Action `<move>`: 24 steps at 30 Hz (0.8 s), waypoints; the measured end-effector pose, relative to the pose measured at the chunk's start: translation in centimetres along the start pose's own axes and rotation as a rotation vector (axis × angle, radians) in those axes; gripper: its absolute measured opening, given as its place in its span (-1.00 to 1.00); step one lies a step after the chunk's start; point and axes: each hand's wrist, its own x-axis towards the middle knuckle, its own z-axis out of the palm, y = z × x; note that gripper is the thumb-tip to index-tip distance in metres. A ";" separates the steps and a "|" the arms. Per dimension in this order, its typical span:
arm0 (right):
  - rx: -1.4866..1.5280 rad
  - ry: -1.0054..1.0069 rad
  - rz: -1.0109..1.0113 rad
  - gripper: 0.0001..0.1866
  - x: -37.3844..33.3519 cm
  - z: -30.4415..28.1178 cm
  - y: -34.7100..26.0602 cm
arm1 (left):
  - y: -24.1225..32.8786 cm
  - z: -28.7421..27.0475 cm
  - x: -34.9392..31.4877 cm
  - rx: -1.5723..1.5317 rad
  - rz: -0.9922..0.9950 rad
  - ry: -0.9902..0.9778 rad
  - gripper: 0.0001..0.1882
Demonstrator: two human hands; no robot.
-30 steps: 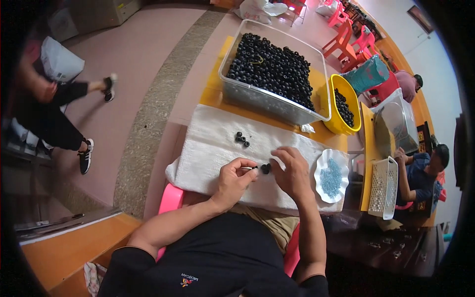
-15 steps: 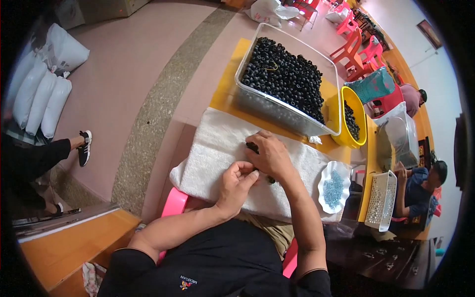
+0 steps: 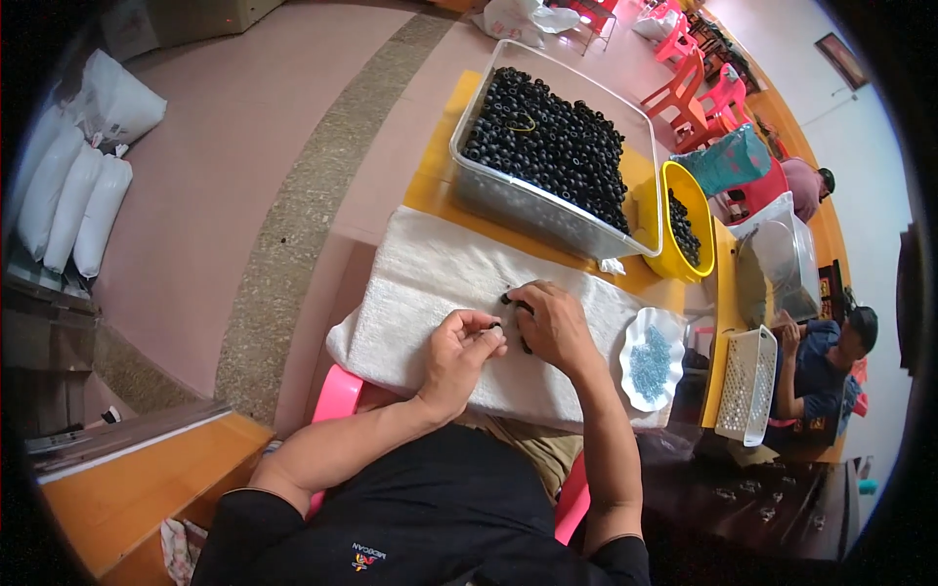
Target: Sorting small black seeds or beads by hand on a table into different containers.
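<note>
Between the thumb and fingertips of my left hand (image 3: pixel 461 354) is a small black ring (image 3: pixel 495 325), pinched just above the white towel (image 3: pixel 415 278). Close beside it on the right, my right hand (image 3: pixel 553 327) rests on the towel with its fingers curled over several black rings (image 3: pixel 526 345). One black ring (image 3: pixel 506 298) shows at its fingertips; the palm side is hidden. Right of that hand, a white scalloped dish (image 3: pixel 630 389) holds tiny pale-blue pieces.
Beyond the towel stands a clear plastic bin (image 3: pixel 547 217) full of black rings. A yellow tub (image 3: pixel 674 266) with more rings is at its right, near a white perforated basket (image 3: pixel 747 391). A person (image 3: pixel 821 366) sits at far right. White sacks (image 3: pixel 73 205) lie at far left.
My left hand has lifted a black ring into a pinch. My right hand has shifted slightly right and down, showing rings by its fingers. The other person's leg at left has mostly left the view.
</note>
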 end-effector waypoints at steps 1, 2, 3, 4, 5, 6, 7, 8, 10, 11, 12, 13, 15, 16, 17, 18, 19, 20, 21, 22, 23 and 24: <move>-0.002 -0.001 0.005 -0.79 -0.3 0.0 0.1 | 0.1 0.0 0.0 -0.002 -0.005 -0.002 -0.81; 0.043 0.022 0.018 -0.80 -0.7 0.0 0.2 | 0.1 0.0 -0.1 0.003 -0.006 -0.003 -0.81; 0.087 0.047 0.031 -0.81 -0.9 -0.1 0.3 | 0.2 0.0 0.0 0.008 -0.006 -0.005 -0.81; 0.085 0.047 0.035 -0.81 -1.2 -0.2 0.4 | 0.1 0.0 0.0 0.007 -0.010 -0.008 -0.81; 0.089 0.048 0.011 -0.81 -1.5 -0.3 0.6 | 0.0 0.0 0.0 -0.002 -0.002 -0.013 -0.81; 0.096 0.049 -0.015 -0.80 -1.7 -0.4 0.6 | 0.0 0.0 0.0 -0.010 0.007 -0.016 -0.81; 0.096 0.049 -0.013 -0.80 -1.9 -0.7 0.5 | 0.0 -0.1 0.1 -0.009 0.004 -0.017 -0.81; 0.068 -0.005 0.019 -0.80 -2.1 -1.1 0.2 | 0.1 -0.2 0.2 -0.012 -0.010 -0.027 -0.80; 0.039 -0.059 0.057 -0.80 -2.6 -1.3 0.2 | 0.2 -0.2 0.2 -0.014 -0.029 -0.040 -0.80; 0.110 -0.018 0.085 -0.80 -2.8 -1.3 0.4 | 0.4 -0.2 0.1 0.007 -0.035 -0.036 -0.80; 0.180 0.024 0.114 -0.79 -3.0 -1.3 0.6 | 0.5 -0.1 0.1 0.028 -0.040 -0.034 -0.80; 0.179 0.026 0.117 -0.79 -3.1 -1.3 1.0 | 0.5 -0.1 0.1 0.029 -0.042 -0.038 -0.80; 0.181 0.095 0.025 -0.77 -3.1 -1.3 1.5 | 0.5 -0.1 0.1 0.023 -0.046 -0.042 -0.81; 0.182 0.097 0.024 -0.77 -3.0 -1.4 1.1 | 0.4 -0.1 0.1 0.024 -0.045 -0.043 -0.81; 0.108 0.058 0.021 -0.76 -3.0 -1.7 0.6 | 0.4 -0.1 0.1 0.039 -0.032 -0.038 -0.81; 0.030 0.022 0.020 -0.75 -2.8 -1.8 0.1 | 0.3 -0.1 0.3 0.053 -0.018 -0.037 -0.81; 0.026 0.027 0.018 -0.75 -2.8 -1.7 -0.2 | 0.1 -0.1 0.3 0.052 -0.014 -0.042 -0.81; 0.008 0.028 0.015 -0.74 -2.9 -1.6 -0.5 | -0.1 -0.2 0.2 0.061 -0.016 -0.043 -0.81; -0.012 0.031 0.011 -0.74 -3.0 -1.6 -0.7 | -0.2 -0.2 0.2 0.070 -0.016 -0.045 -0.82; -0.019 0.038 0.009 -0.74 -2.8 -1.5 -0.8 | -0.2 -0.3 0.2 0.069 -0.010 -0.052 -0.82; -0.028 0.104 -0.036 -0.74 -2.6 -1.3 -0.8 | -0.2 -0.3 0.3 0.143 -0.004 -0.078 -0.82; -0.038 0.170 -0.080 -0.74 -2.4 -1.1 -0.8 | -0.2 -0.3 0.3 0.217 0.000 -0.105 -0.82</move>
